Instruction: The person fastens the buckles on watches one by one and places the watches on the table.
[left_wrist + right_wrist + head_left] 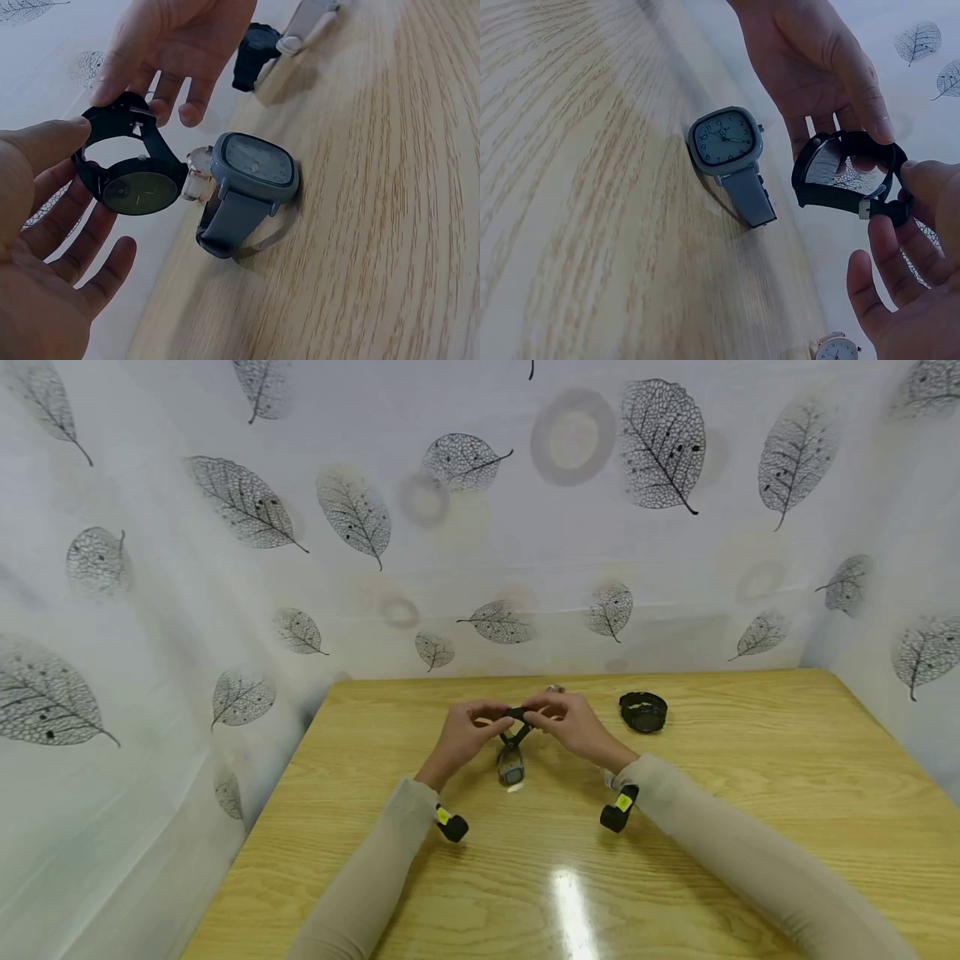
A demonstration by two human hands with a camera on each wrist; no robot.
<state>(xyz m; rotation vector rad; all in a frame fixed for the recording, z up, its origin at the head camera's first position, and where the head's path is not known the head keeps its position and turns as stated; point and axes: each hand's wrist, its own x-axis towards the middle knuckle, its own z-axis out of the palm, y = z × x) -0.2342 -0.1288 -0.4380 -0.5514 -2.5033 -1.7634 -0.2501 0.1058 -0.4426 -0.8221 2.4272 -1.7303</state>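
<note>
A black wristwatch (140,193) with a round dark dial is held up off the table, its strap looped through the buckle. My left hand (465,732) pinches it on the case side between thumb and fingers. On the buckle side, my right hand (572,722) pinches the strap, thumb on top; its lower fingers hang loose in the right wrist view. Below the hands, a grey watch (725,139) with a rounded-square dial lies on the table, strap looped under it. Behind the held watch is a light-strapped watch (197,172), partly hidden.
Another black watch (643,712) rests on the wooden table (750,760), right of my right hand. A leaf-print curtain (525,552) hangs behind the table's far edge and along the sides. Small black cameras are strapped to both wrists.
</note>
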